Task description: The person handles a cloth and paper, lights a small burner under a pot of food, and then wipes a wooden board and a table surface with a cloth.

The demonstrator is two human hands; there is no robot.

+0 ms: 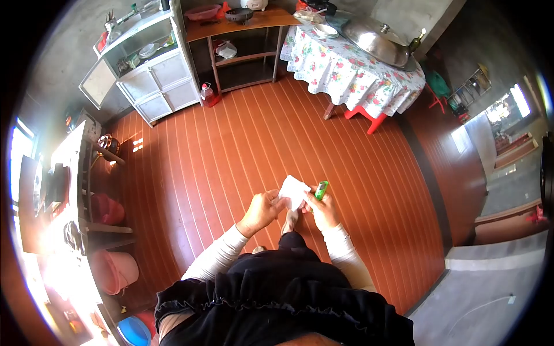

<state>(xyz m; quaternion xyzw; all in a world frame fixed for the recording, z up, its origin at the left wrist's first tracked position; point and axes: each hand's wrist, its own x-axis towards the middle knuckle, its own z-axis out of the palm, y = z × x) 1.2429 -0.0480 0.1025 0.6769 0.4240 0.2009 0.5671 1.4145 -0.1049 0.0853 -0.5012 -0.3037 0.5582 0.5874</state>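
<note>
Between my hands, in front of my body, is a small white sheet (293, 191), like a tissue or a thin cloth. My left hand (261, 214) pinches its left edge between thumb and fingers. On the other side, my right hand (323, 211) is closed with its thumb against the sheet's right edge. That same hand also grips a slim bright green object (321, 190) with a dark part, its end sticking up past the fingers. What kind of tool it is, I cannot make out. My fingers hide its lower part.
A white cabinet (156, 86) with an open door, a wooden shelf table (248, 26) and a flower-clothed table (346, 75) bearing a large metal lid (375, 41) line the far side. A red stool (368, 118) sits under the cloth. Left are a counter and pink bucket (118, 270).
</note>
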